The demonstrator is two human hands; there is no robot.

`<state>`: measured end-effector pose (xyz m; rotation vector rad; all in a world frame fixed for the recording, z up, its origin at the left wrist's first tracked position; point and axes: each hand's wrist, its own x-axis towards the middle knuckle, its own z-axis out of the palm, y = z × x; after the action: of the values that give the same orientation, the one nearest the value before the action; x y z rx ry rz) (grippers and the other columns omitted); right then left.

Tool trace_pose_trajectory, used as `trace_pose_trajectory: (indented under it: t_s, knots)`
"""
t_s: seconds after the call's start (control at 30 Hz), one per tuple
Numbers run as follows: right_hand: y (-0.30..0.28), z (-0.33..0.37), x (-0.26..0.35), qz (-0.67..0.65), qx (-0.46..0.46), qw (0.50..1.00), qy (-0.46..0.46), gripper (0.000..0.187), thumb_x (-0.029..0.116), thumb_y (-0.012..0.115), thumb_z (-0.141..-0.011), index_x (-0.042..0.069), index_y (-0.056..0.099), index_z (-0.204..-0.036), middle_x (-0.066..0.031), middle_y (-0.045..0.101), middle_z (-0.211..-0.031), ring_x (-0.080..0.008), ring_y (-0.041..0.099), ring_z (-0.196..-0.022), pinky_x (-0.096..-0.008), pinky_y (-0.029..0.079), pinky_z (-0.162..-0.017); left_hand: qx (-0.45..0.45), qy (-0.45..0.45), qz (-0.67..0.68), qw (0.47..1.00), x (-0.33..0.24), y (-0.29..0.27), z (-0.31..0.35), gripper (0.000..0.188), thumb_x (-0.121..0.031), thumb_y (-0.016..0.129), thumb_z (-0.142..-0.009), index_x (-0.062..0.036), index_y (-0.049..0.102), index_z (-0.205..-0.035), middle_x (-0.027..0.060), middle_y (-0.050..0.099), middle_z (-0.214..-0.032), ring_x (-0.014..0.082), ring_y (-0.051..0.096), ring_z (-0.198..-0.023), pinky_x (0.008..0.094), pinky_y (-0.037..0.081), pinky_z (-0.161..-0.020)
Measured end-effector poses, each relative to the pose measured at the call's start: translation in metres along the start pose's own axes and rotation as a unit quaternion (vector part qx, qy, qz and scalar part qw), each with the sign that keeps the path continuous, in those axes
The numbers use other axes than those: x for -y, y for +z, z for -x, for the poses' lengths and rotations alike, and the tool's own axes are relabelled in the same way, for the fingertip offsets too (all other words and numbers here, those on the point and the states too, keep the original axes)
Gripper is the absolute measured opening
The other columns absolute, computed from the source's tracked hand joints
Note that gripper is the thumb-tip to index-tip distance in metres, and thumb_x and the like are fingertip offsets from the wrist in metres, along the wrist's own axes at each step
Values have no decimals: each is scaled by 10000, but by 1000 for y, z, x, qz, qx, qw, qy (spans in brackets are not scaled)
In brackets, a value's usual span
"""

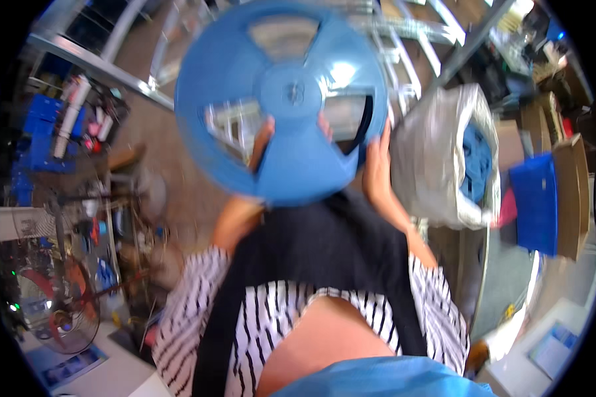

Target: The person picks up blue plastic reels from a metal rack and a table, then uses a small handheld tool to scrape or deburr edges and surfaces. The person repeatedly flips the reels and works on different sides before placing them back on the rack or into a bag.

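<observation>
A blue wheel (291, 91) is held up in both hands, raised in front of the body. It has a round hub, a wide rim and wedge-shaped openings. The left grip (261, 147) is clamped on its lower left part; most of that hand is behind the wheel, with some of it visible through the left opening. The right grip (376, 169) is clamped on the lower right rim, the palm side against the edge and a fingertip visible through the right opening. How the hidden fingers are bent, I cannot tell.

Just to the right of the right grip is a large white sack (427, 155), its open mouth showing blue pieces (475, 162). Farther right of the grip are a blue panel (535, 205) and a cardboard box (573, 198). Beyond both hands, past the wheel, is a metal frame (129, 78). Well to the left of the left grip are blue crates (41, 126), and nearer the body on that side, a fan (63, 311). Below the grip, a black apron (324, 248) covers a striped shirt (195, 298).
</observation>
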<state>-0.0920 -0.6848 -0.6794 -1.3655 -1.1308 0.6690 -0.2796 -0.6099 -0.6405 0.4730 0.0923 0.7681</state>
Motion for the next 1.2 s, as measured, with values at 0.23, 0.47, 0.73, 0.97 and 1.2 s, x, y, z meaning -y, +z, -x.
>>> trace_pose_trajectory:
  t_s: [0.23, 0.47, 0.73, 0.97, 1.2]
  knots:
    - [18, -31, -35, -126, 122, 984, -29, 605, 352, 334, -1018, 106, 89, -1514, -89, 102, -1571, -299, 291, -1382, -399, 378, -1010, 348, 137, -446, 813, -176, 77, -1, 899, -580, 701, -743, 8, 381, -1343, 166, 532, -1165, 286, 522, -1113, 502, 349, -1044]
    - [16, -62, -56, -94, 107, 989, -25, 548, 308, 342, -1018, 89, 189, -1496, -106, 156, -1555, -294, 341, -1350, -386, 409, -986, 214, 403, -369, 810, -267, 180, -50, 781, -531, 554, -876, 29, 357, -1383, 173, 461, -1352, 285, 436, -1264, 465, 330, -1088]
    - [48, -120, -80, -109, 40, 993, 15, 509, 341, 384, -1008, 102, 322, -1452, -79, 221, -1536, -260, 406, -1296, -357, 428, -954, 137, 156, -520, 829, -456, 265, -232, 356, -283, 575, -922, -9, 606, -1147, 117, 664, -1027, 238, 633, -943, 356, 482, -911]
    - [56, -182, -98, -98, -83, 990, 56, 415, 154, 398, -994, 9, 391, -1383, -171, 263, -1497, -301, 374, -1330, -368, 305, -1095, 28, 172, -495, 852, -508, 275, -425, 362, -341, 561, -937, -22, 610, -1099, 90, 643, -855, 174, 615, -734, 309, 493, -648]
    - [69, -216, -115, -55, -121, 986, 97, 413, 186, 422, -991, 12, 418, -1366, -194, 287, -1477, -306, 367, -1329, -363, 319, -1083, -187, 32, -535, 823, -560, 219, -525, 514, -479, 565, -870, -50, 608, -1150, 184, 596, -1210, 359, 583, -1073, 583, 418, -944]
